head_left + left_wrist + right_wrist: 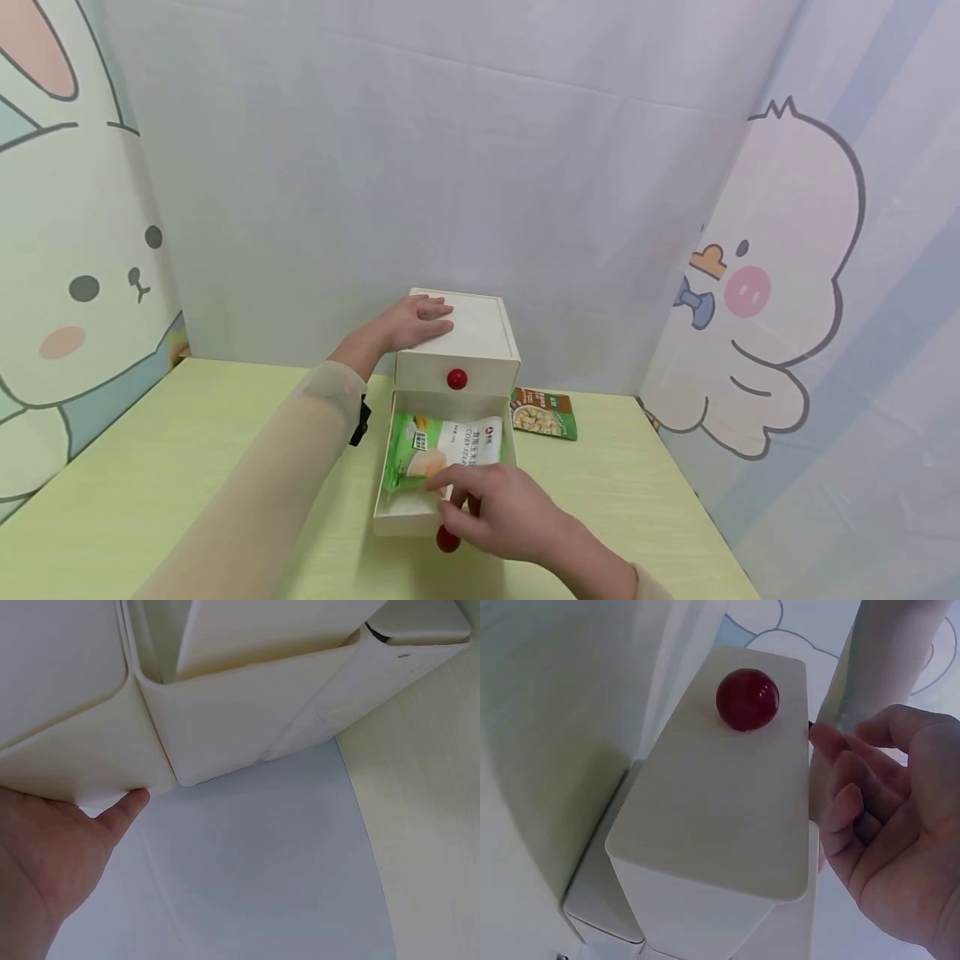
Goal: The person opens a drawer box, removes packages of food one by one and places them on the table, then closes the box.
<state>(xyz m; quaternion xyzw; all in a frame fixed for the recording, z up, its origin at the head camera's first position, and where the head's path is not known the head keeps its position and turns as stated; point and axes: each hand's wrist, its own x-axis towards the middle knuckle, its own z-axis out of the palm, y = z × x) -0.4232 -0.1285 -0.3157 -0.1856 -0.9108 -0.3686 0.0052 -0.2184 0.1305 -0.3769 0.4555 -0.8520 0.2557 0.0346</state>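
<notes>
Here's the left hand [420, 323], laid flat on top of the white drawer box [483, 329], fingers relaxed and reaching across the lid, gripping nothing; the left wrist view shows its thumb spread out against the box. Over to the right hand [510, 512], lower and nearer the person, poised at the front of the pulled-out lower drawer [405, 525]. Its fingers are loosely bent, the thumb is apart from the index finger, and it has hold of nothing; whether a fingertip brushes the drawer or the bag, I cannot tell.

And there's the corn starch bag [472, 440], green and white, lying inside that drawer, just beyond the right hand's fingertips and below the left hand. A red knob [448, 539] peeks out right beneath the right hand's thumb. A second one, the upper red knob [457, 379], sits on the upper drawer front [491, 375], just below the left hand's fingers, and that drawer is closed.

Out past the right hand, beside the box, a brown-and-green food pouch [546, 414] lies on the pale yellow-green table [615, 500].
</notes>
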